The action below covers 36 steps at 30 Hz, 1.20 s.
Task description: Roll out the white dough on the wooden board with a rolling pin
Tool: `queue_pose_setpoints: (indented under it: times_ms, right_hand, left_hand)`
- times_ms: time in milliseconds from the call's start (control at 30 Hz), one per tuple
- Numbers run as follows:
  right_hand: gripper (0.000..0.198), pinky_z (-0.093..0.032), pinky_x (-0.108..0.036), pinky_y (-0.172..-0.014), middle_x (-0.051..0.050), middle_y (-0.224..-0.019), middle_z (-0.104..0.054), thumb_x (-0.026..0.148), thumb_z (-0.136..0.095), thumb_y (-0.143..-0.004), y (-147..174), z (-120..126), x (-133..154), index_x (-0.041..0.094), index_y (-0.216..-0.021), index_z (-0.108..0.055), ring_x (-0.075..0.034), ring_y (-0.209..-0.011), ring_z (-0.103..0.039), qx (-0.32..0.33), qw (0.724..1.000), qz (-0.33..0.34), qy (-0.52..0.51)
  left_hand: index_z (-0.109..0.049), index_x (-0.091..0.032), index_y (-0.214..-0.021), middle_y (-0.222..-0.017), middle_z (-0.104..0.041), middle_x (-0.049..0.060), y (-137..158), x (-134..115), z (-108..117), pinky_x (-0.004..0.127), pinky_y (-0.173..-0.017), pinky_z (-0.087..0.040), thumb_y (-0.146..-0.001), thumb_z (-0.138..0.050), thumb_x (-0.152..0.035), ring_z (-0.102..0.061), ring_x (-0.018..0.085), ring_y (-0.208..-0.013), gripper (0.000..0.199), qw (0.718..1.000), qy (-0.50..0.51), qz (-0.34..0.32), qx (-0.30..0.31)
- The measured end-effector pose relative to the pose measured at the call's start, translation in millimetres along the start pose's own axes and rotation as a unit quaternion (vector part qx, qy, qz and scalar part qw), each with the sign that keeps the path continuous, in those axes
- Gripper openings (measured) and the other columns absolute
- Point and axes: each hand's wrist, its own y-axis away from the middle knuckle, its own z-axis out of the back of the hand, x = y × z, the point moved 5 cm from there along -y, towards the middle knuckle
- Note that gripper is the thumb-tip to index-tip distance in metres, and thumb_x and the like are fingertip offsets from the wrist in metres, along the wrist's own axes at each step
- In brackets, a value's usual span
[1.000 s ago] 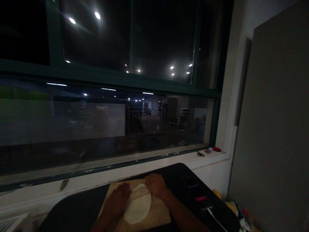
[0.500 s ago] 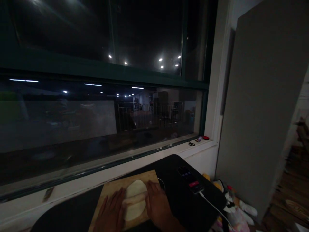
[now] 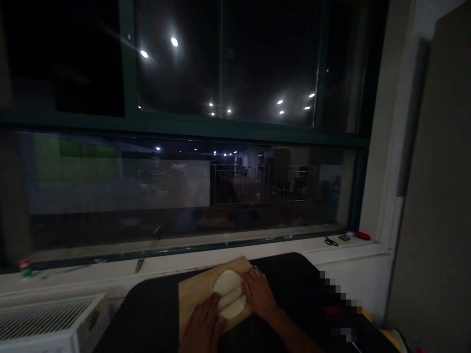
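A flat round of pale dough (image 3: 225, 281) lies on a wooden board (image 3: 195, 294), and a light rolling pin (image 3: 231, 298) rests across its middle. My left hand (image 3: 204, 316) is over the pin's near-left end, palm down. At the other end, my right hand (image 3: 259, 292) covers the pin near the board's right edge. Both hands bear on the pin with the fingers close together; the pin's ends are hidden beneath them. Dough shows above and below the pin. The board now sits at an angle on a black table (image 3: 143, 306).
Behind the table runs a white windowsill (image 3: 309, 254) with black scissors (image 3: 331, 241) and a red object (image 3: 362, 236). A small red-capped container (image 3: 25, 268) stands at its left end, above a white radiator (image 3: 47, 318). A pixelated patch covers the table's right side.
My view has swung left, bringing the radiator in and shifting the table rightward. The board looks turned anticlockwise. Both hands stay on the rolling pin, which slants more, its right end higher.
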Motion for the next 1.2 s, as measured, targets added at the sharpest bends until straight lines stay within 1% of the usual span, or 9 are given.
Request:
queue_pose_setpoints:
  times_ms: [133, 300, 400, 500, 633, 800, 967, 1100, 1200]
  right_hand:
    - [0.033, -0.042, -0.031, -0.08, -0.008, -0.092, -0.071, 0.029, -0.031, -0.099, -24, 1, 0, 0.019, -0.105, -0.062, -0.02, -0.089, -0.066, 0.034, 0.999, -0.03, 0.022]
    - [0.035, -0.044, -0.027, -0.069, -0.006, -0.09, -0.072, 0.028, -0.028, -0.099, 9, -2, 3, 0.021, -0.1, -0.062, -0.019, -0.083, -0.069, 0.038, 0.998, -0.047, -0.003]
    - [0.038, -0.045, -0.028, -0.069, -0.006, -0.088, -0.072, 0.021, -0.024, -0.099, 25, -6, 3, 0.022, -0.108, -0.061, -0.019, -0.083, -0.069, 0.042, 0.995, -0.085, -0.009]
    - [0.038, -0.047, -0.035, -0.077, -0.011, -0.103, -0.069, 0.017, -0.029, -0.094, 23, -5, 2, 0.022, -0.112, -0.062, -0.025, -0.097, -0.065, 0.028, 0.992, -0.113, 0.039]
    - [0.038, -0.047, -0.046, -0.082, -0.012, -0.115, -0.065, 0.019, -0.035, -0.091, 13, -10, -4, 0.026, -0.115, -0.063, -0.031, -0.105, -0.061, 0.009, 0.989, -0.132, 0.072]
    - [0.039, -0.044, -0.054, -0.095, -0.008, -0.131, -0.061, 0.028, -0.034, -0.094, 14, -37, -14, 0.029, -0.12, -0.063, -0.032, -0.122, -0.054, 0.016, 0.99, -0.13, 0.046]
    - [0.039, -0.04, -0.056, -0.103, -0.01, -0.134, -0.058, 0.036, -0.038, -0.095, 22, -49, -6, 0.027, -0.125, -0.061, -0.033, -0.127, -0.049, -0.005, 0.996, -0.08, 0.027]
    - [0.041, -0.042, -0.052, -0.102, -0.013, -0.134, -0.057, 0.032, -0.038, -0.094, 30, -48, 10, 0.022, -0.129, -0.059, -0.031, -0.127, -0.05, 0.018, 0.997, -0.072, 0.028]
    - [0.043, -0.04, -0.048, -0.103, -0.014, -0.138, -0.053, 0.032, -0.036, -0.096, 38, -42, 22, 0.018, -0.132, -0.056, -0.029, -0.128, -0.049, 0.029, 0.997, -0.058, 0.035]
  left_hand:
    - [-0.051, -0.02, -0.137, -0.141, -0.054, 0.008, -28, 9, 11, 0.054, -0.112, -0.034, -0.101, -0.024, -0.037, -0.047, 0.026, -0.132, 0.048, 0.999, -0.006, 0.042, 0.028]
    - [-0.056, -0.017, -0.13, -0.136, -0.059, 0.012, -77, 28, 18, 0.057, -0.111, -0.03, -0.101, -0.018, -0.035, -0.049, 0.027, -0.13, 0.051, 0.998, -0.016, 0.053, 0.034]
    - [-0.056, -0.017, -0.131, -0.136, -0.059, 0.012, -114, 30, 6, 0.054, -0.111, -0.031, -0.101, -0.018, -0.034, -0.049, 0.026, -0.13, 0.051, 0.999, -0.003, 0.024, 0.046]
    - [-0.055, -0.022, -0.132, -0.135, -0.06, 0.007, -148, 30, -12, 0.053, -0.112, -0.031, -0.101, -0.021, -0.036, -0.045, 0.025, -0.133, 0.048, 0.998, 0.011, -0.011, 0.061]
    - [-0.062, -0.027, -0.124, -0.126, -0.067, 0.003, -170, 31, -36, 0.049, -0.108, -0.038, -0.101, -0.023, -0.038, -0.052, 0.025, -0.127, 0.047, 0.996, 0.022, -0.058, 0.071]
    - [-0.055, -0.024, -0.134, -0.136, -0.06, 0.004, -156, 42, -46, 0.045, -0.111, -0.037, -0.102, -0.02, -0.035, -0.048, 0.024, -0.131, 0.049, 0.994, 0.022, -0.089, 0.054]
    - [-0.043, -0.024, -0.143, -0.145, -0.05, 0.004, -118, 50, -30, 0.046, -0.116, -0.03, -0.102, -0.022, -0.036, -0.034, 0.022, -0.14, 0.048, 0.994, 0.028, -0.102, 0.024]
    - [-0.032, -0.025, -0.148, -0.152, -0.039, 0.002, -84, 49, -12, 0.043, -0.116, -0.032, -0.102, -0.025, -0.036, -0.031, 0.02, -0.141, 0.048, 0.997, 0.03, -0.064, -0.013]
    - [-0.035, -0.027, -0.147, -0.152, -0.041, 0.0, -62, 46, -2, 0.042, -0.116, -0.033, -0.102, -0.026, -0.036, -0.032, 0.019, -0.141, 0.047, 0.999, 0.023, -0.031, -0.023]
